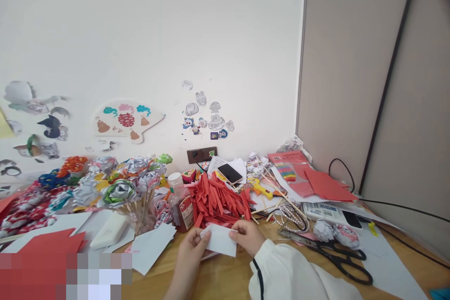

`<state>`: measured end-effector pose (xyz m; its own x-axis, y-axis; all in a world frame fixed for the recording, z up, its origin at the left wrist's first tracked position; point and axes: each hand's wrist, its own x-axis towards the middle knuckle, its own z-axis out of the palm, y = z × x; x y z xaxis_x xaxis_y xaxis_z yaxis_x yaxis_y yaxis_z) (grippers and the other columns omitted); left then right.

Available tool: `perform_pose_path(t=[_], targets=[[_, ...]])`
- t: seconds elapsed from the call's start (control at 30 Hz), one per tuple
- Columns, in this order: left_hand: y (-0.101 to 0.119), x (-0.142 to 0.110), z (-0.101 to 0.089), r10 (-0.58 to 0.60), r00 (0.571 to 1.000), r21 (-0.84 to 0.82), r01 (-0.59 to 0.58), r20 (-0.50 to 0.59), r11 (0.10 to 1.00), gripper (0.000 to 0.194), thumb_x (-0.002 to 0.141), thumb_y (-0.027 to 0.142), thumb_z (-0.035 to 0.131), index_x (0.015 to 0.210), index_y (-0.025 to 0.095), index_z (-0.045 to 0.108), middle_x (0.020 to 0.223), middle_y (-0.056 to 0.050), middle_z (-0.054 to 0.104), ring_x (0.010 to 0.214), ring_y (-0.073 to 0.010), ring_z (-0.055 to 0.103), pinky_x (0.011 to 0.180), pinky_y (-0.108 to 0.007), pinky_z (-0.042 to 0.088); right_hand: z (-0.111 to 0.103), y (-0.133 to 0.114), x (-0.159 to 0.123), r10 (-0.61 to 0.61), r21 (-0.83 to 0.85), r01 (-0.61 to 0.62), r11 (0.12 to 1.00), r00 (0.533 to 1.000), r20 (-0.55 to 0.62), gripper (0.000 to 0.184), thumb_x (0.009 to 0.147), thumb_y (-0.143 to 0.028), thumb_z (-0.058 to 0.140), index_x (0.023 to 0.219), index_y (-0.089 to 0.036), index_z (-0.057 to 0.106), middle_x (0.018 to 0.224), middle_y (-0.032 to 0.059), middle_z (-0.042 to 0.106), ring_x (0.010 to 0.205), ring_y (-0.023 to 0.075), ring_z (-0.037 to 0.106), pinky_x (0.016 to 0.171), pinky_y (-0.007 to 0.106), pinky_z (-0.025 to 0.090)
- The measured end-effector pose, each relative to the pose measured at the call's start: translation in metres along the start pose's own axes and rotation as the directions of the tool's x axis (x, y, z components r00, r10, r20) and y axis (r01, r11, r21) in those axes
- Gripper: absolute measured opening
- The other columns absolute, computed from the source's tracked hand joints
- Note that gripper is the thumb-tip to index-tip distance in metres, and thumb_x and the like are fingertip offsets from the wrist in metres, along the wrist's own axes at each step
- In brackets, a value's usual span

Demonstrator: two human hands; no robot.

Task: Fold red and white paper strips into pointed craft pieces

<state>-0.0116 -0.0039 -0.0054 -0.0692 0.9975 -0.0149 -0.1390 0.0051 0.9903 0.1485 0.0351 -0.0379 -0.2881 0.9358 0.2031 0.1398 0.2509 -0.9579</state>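
Note:
Between both hands I hold a small white sheet of paper (222, 240) above the front of the wooden table. My left hand (194, 245) pinches its left edge between thumb and fingers. At the upper right corner, my right hand (249, 236) grips the paper the same way, its wrist in a white sleeve. Just behind the hands lies a heap of folded red paper strips (220, 199). A glass bottle (178, 204) with a white cap stands to the left of the heap. Another white sheet (153, 247) lies on the table left of my left hand.
Black-handled scissors (346, 260) lie to the right, near crumpled paper balls (323, 230) and a bead string (290, 218). Behind are a phone (230, 173), a yellow glue gun (260, 188) and red paper (328, 185). Paper flowers (121, 192) crowd the left, beside a white box (109, 229).

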Motion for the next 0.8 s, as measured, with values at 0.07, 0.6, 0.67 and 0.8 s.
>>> perform_pose_path(t=[0.07, 0.6, 0.67, 0.8], targets=[[-0.001, 0.002, -0.001, -0.013, 1.000, 0.040, 0.013, -0.001, 0.999, 0.028, 0.052, 0.033, 0.063, 0.051, 0.018, 0.040, 0.042, 0.007, 0.048, 0.043, -0.0099, 0.048, 0.045, -0.022, 0.041, -0.002, 0.001, 0.002, 0.029, 0.038, -0.027, 0.999, 0.999, -0.036, 0.018, 0.064, -0.030, 0.053, 0.065, -0.012, 0.051, 0.049, -0.0036, 0.043, 0.045, 0.0073, 0.037, 0.043, 0.018, 0.029], [-0.006, -0.010, 0.011, -0.059, 0.963, 0.264, -0.012, 0.262, 0.964, 0.031, 0.065, 0.045, 0.050, 0.068, 0.015, 0.048, 0.050, 0.001, 0.057, 0.038, -0.0143, 0.054, 0.036, -0.022, 0.039, -0.007, -0.018, -0.005, -0.077, 0.268, 0.033, 0.963, 0.984, 0.158, 0.041, 0.072, -0.050, 0.041, 0.083, -0.012, 0.053, 0.057, 0.0006, 0.052, 0.046, 0.0088, 0.046, 0.045, 0.021, 0.036], [-0.006, -0.007, 0.009, -0.031, 0.969, 0.247, -0.031, 0.245, 0.969, 0.031, 0.066, 0.045, 0.050, 0.072, 0.015, 0.049, 0.051, 0.001, 0.058, 0.040, -0.0145, 0.055, 0.038, -0.022, 0.039, -0.007, -0.016, -0.003, -0.071, 0.335, -0.003, 0.942, 0.975, 0.208, 0.042, 0.070, -0.052, 0.043, 0.079, -0.012, 0.052, 0.053, 0.0001, 0.053, 0.042, 0.0080, 0.046, 0.043, 0.021, 0.036], [-0.004, -0.010, 0.010, -0.006, 0.965, 0.225, -0.055, 0.263, 0.973, 0.029, 0.067, 0.042, 0.050, 0.073, 0.014, 0.051, 0.056, 0.000, 0.060, 0.043, -0.0141, 0.056, 0.042, -0.023, 0.042, 0.000, -0.013, -0.002, -0.055, 0.452, -0.063, 0.890, 0.968, 0.243, 0.040, 0.064, -0.050, 0.052, 0.073, -0.012, 0.051, 0.050, -0.0012, 0.053, 0.039, 0.0071, 0.047, 0.041, 0.020, 0.037]])
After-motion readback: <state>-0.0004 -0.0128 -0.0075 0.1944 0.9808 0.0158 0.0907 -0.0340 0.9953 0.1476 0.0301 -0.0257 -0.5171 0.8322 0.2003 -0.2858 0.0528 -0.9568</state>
